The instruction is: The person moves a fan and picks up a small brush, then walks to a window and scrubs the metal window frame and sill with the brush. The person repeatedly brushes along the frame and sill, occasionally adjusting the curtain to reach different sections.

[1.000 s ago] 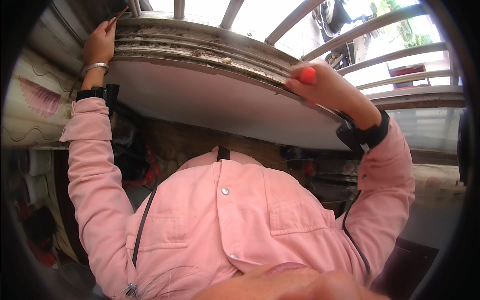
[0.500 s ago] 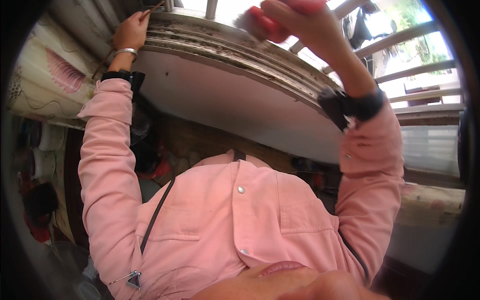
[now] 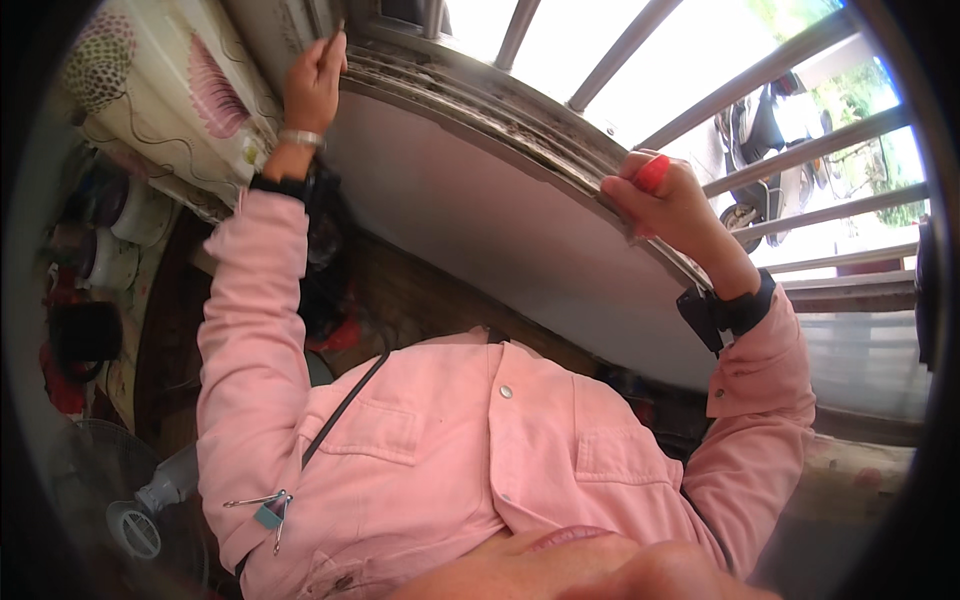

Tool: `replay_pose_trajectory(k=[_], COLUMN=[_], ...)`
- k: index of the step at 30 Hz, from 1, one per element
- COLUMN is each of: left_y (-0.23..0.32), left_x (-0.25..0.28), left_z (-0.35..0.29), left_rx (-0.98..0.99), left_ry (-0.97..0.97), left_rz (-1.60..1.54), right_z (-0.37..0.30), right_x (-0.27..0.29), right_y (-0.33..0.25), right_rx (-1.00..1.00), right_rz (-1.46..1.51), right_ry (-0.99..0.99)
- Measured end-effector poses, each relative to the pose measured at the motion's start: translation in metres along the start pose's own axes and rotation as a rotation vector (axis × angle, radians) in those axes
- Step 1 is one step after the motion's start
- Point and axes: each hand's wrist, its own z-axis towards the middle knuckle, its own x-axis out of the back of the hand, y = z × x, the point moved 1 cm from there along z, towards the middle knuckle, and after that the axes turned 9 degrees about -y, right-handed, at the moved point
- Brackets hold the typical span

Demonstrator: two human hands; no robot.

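A pink shirt (image 3: 470, 470) is seen filling the lower middle, below both hands, with its two sleeves reaching up to them. Across the top, the grey sill (image 3: 520, 225) is stretched between the two hands, its dirty grooved track (image 3: 500, 115) running along the upper edge. Above the track, pale window bars (image 3: 700, 110) are set slanting against the bright outdoors, and through them, just beyond the right hand, a parked scooter (image 3: 745, 140) is made out. To the left of the left hand a flowered curtain (image 3: 170, 70) is hung. Far below that hand, at the lower left rim, a fan (image 3: 130, 500) is glimpsed, with cluttered shelves above it too dim to be told apart. A black strap (image 3: 345, 410) is laid across the chest, and a clip (image 3: 265, 510) is pinned near its lower end.

Now the hands. The left hand (image 3: 315, 85) is raised to the far end of the track, fingers curled shut around a thin tool (image 3: 338, 28) whose tip is pressed at the frame corner; a metal bracelet (image 3: 300, 137) and a black band are worn at the wrist. The right hand (image 3: 670, 205) is closed tight round a red object (image 3: 652, 172), only its end being shown, and is pressed against the track's edge. What the red object is cannot be told.
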Motion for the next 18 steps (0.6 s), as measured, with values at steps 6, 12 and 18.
replay_pose_trajectory(k=[6,12,18], left_y=[0.008,-0.004,-0.022], left_x=[0.038,0.063,0.093], left_z=[-0.125,-0.208,-0.249], left_rx=[-0.012,0.255,0.341], left_ry=[-0.115,-0.025,-0.024], left_rz=[-0.018,-0.029,0.005], right_z=[0.067,0.143,0.161], right_x=[-0.034,-0.058,-0.062], right_y=[-0.033,-0.066,-0.111], right_rx=[0.157,0.337,0.550], right_rz=[-0.075,-0.010,0.152], right_ry=[-0.006,0.071,0.240])
